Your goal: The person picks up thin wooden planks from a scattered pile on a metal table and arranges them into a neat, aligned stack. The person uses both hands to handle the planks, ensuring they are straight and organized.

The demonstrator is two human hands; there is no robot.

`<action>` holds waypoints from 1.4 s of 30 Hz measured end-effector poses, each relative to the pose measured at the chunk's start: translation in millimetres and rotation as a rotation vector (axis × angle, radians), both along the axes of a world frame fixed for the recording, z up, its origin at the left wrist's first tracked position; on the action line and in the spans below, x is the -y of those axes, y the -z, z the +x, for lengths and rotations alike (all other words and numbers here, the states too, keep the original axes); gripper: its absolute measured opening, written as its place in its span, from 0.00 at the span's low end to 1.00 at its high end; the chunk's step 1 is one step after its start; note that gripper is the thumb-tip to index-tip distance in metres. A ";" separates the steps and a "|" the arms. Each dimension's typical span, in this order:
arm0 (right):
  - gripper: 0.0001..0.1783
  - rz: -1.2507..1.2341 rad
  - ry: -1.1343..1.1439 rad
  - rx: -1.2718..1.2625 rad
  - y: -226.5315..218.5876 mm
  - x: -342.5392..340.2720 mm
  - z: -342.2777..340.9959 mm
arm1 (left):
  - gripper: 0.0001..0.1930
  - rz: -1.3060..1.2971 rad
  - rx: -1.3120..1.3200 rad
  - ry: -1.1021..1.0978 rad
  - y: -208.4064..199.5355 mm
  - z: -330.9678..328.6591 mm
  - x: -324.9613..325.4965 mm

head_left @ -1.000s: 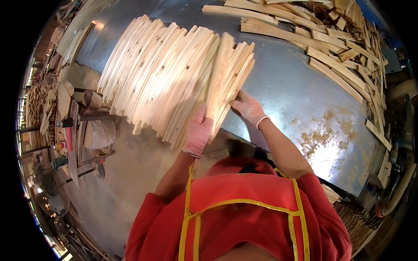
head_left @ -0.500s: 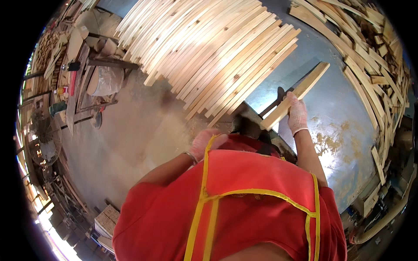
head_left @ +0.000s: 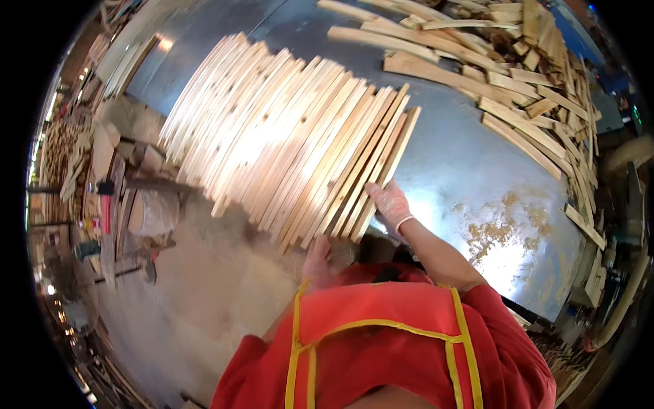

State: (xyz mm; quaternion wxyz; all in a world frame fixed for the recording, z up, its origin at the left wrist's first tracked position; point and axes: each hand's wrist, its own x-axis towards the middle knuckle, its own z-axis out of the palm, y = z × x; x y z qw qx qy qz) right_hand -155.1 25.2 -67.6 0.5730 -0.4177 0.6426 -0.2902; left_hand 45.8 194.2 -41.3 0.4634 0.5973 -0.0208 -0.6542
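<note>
A wide row of pale wooden strips [head_left: 272,136] lies side by side on a metal table, their near ends jutting unevenly past its edge. My right hand [head_left: 390,204], in a whitish glove, is closed on the outermost wooden strip [head_left: 402,144] at the row's right side, with the thumb over its upper edge. That strip lies against its neighbours, with narrow dark gaps between the last few. My left hand [head_left: 317,258], also gloved, is at the near ends of the strips. Its fingers are blurred and partly hidden, so their grip does not show.
The grey metal table [head_left: 449,163] has sawdust [head_left: 507,221] on its right part. A heap of loose wood offcuts [head_left: 518,82] covers its far right. To the left stand a bag-lined container [head_left: 153,213] and cluttered racks above a dusty floor [head_left: 204,293].
My right hand has brought its wooden strip leftward from over the table to the right side of the row. My left hand has moved to the strips' near ends. The view has shifted.
</note>
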 end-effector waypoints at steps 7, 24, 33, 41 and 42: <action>0.41 0.027 -0.095 -0.277 -17.3 -4.1 -9.7 | 0.29 -0.346 0.022 0.418 -72.2 80.4 46.5; 0.32 -0.043 -0.413 -0.374 -39.7 16.6 -9.6 | 0.22 -0.504 0.545 0.790 -97.5 -20.8 100.2; 0.20 0.276 0.642 1.343 -87.9 -34.2 -99.6 | 0.38 -0.706 1.204 1.163 -93.6 -115.3 101.2; 0.42 -0.271 0.587 0.737 -112.9 -49.3 -260.9 | 0.48 -0.763 0.603 1.579 -117.1 -276.7 142.1; 0.43 -0.300 0.572 0.593 -110.8 -43.1 -282.4 | 0.46 -0.907 0.604 1.580 -111.9 -297.6 150.7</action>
